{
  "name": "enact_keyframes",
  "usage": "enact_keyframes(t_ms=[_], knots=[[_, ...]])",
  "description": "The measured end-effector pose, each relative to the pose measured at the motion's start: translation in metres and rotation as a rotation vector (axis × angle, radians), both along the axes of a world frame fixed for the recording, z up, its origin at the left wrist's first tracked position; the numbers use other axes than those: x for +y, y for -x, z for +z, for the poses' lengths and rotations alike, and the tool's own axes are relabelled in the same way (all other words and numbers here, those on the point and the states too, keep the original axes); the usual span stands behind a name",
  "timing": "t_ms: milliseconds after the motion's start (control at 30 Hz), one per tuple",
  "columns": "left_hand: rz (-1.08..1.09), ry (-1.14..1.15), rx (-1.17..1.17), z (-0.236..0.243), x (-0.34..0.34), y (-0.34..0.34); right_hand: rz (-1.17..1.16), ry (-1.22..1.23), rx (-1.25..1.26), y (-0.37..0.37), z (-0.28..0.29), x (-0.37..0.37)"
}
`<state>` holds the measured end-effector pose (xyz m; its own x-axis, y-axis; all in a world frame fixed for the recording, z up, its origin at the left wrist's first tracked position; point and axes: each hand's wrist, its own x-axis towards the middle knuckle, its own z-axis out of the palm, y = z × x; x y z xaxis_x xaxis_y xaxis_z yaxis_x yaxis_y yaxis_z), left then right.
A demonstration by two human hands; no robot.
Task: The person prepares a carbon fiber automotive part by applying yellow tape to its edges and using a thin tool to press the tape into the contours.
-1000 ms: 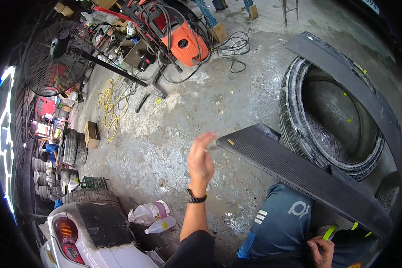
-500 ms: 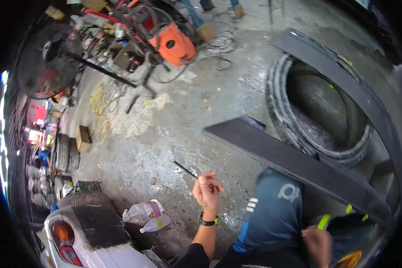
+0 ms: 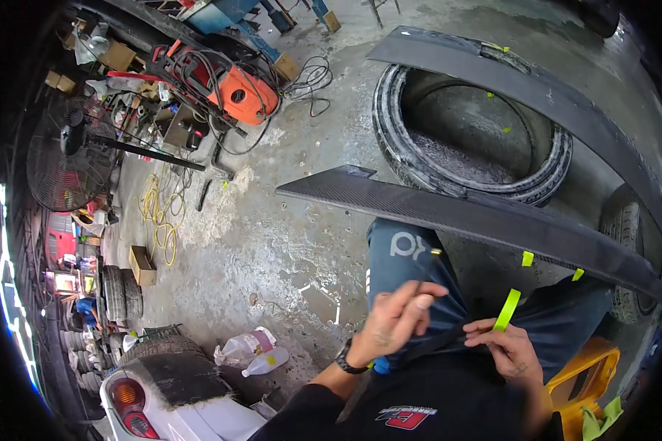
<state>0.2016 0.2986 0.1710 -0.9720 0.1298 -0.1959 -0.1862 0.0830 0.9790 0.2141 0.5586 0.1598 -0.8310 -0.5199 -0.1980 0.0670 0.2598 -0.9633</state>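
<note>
My left hand [image 3: 401, 317] is raised over my lap, its fingers pinched round a slim dark stick [image 3: 419, 287] with a small pale tip; its exact kind is unclear. To its right, my right hand [image 3: 509, 348] holds a short strip of yellow-green tape [image 3: 507, 310] upright between thumb and fingers. Beyond both hands, a long dark carbon-fibre panel [image 3: 449, 212] lies across above my knees. Small tape pieces [image 3: 527, 259] stick to its near edge. Neither hand touches the panel.
A second long curved panel [image 3: 537, 88] rests over stacked tyres [image 3: 392, 140]. An orange pressure washer [image 3: 246, 95], a standing fan [image 3: 70, 154] and a yellow cord [image 3: 154, 209] are at left. Near left are plastic bottles [image 3: 266, 361] and a white car part with tail lights [image 3: 191, 422]. A yellow stool-like object [image 3: 599, 360] is beside me.
My left hand has moved right and nearer my lap with the stick. My right hand has come up into clearer view with the tape strip. The view has shifted right.
</note>
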Motion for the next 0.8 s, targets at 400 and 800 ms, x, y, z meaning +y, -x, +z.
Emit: enact_keyframes(t_ms=[400, 800], knots=[[-0.017, -0.039, -0.027, 0.003, 0.081, 0.004, 0.118, 0.272, 0.312, -0.024, -0.038, 0.049], [-0.171, 0.16, 0.173, 0.003, 0.065, 0.001, 0.114, 0.164, 0.287, -0.02, -0.033, 0.038]])
